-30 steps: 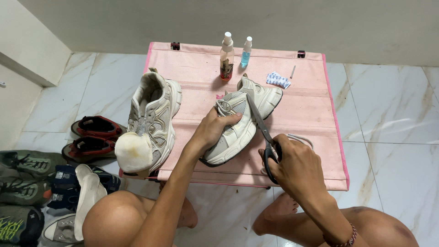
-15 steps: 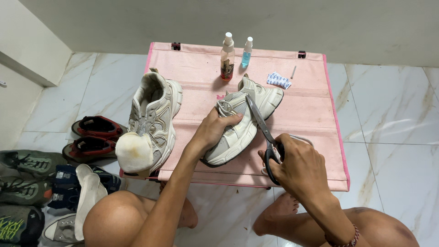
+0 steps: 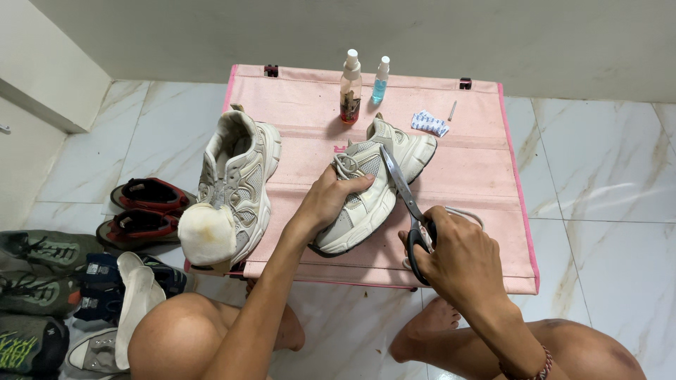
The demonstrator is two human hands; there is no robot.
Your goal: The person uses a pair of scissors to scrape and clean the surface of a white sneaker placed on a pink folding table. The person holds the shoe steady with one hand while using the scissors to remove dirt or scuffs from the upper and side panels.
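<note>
My left hand [image 3: 329, 199] grips a cream sneaker [image 3: 373, 184] by its laces and tongue, tilting it on the low pink table [image 3: 465, 162]. My right hand [image 3: 458, 257] holds black-handled scissors [image 3: 405, 197]. Their blades point up and to the left, and they rest against the sneaker's side near the laces. A second cream sneaker [image 3: 236, 186] lies at the table's left, its pale toe hanging over the front edge. A loose white lace [image 3: 466, 212] lies beside my right hand.
Two small spray bottles [image 3: 351, 86] [image 3: 381, 79] stand at the table's back edge, next to a crumpled wrapper [image 3: 429, 122] and a nail [image 3: 451, 110]. Several shoes [image 3: 144, 207] lie on the marble floor at left. My bare knees and feet are in front of the table.
The scissors have moved slightly left, closer against the sneaker. My left hand keeps its hold on the shoe.
</note>
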